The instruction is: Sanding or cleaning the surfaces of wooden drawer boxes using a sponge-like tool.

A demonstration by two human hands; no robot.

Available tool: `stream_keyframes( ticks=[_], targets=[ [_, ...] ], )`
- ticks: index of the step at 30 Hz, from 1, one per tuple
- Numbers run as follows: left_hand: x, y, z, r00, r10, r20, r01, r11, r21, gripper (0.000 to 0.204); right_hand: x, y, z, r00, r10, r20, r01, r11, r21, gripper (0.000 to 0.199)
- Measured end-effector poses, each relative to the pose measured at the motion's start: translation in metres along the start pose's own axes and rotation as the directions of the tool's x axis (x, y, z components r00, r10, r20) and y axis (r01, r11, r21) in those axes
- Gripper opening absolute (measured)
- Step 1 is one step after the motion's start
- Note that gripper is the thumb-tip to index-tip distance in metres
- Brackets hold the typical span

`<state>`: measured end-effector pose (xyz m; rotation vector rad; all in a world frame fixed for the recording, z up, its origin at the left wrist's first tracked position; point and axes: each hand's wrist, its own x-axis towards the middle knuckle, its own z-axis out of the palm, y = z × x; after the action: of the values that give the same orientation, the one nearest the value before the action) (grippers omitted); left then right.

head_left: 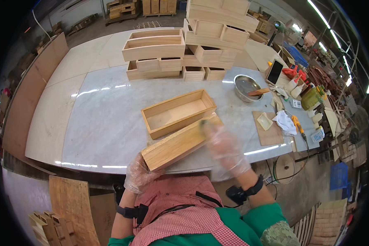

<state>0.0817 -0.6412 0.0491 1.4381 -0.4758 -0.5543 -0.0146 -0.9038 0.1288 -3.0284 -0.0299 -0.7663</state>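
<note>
A long wooden box is tilted at the table's near edge, one flat face turned up and partly darker yellow than its right end. My left hand, in a clear plastic glove, is closed around its lower left end. My gloved right hand, smeared by motion, is at the box's right end. Its fingers press a small dark green pad against the upper face; most of the pad is hidden. Just beyond lies a second long wooden box, open side up, its rim yellowish.
Pale wooden boxes and a taller stack stand at the back. On the right are a metal bowl with a brush across its rim, a white cloth, a yellow corded tool, a phone and several bottles.
</note>
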Motion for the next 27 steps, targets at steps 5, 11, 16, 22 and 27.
stream_keyframes(
  ticks=[5,11,16,22,27],
  targets=[
    [0.003,0.003,0.0,1.0,0.008,0.013,-0.01,0.988,0.153,0.069,0.032,-0.028,0.019,0.973,-0.231,-0.001,0.229,0.962,0.152,0.033],
    [0.001,0.002,0.001,1.0,-0.018,-0.014,0.018,1.0,0.024,0.064,0.032,0.051,0.03,0.985,0.163,0.057,-0.156,0.982,-0.11,0.021],
    [0.0,0.018,0.006,1.0,-0.024,-0.016,0.026,0.99,0.141,0.064,0.008,0.015,0.029,0.953,0.279,0.12,-0.278,0.96,-0.028,0.022],
    [0.002,0.005,0.002,1.0,-0.029,0.005,0.029,0.995,0.097,0.077,0.024,0.112,0.035,0.941,0.27,0.205,-0.254,0.962,-0.103,0.024],
    [0.0,0.004,-0.001,0.999,-0.04,-0.005,0.04,0.992,0.118,0.076,0.018,0.062,0.014,0.963,0.226,0.145,-0.223,0.974,-0.037,0.025]
  ],
)
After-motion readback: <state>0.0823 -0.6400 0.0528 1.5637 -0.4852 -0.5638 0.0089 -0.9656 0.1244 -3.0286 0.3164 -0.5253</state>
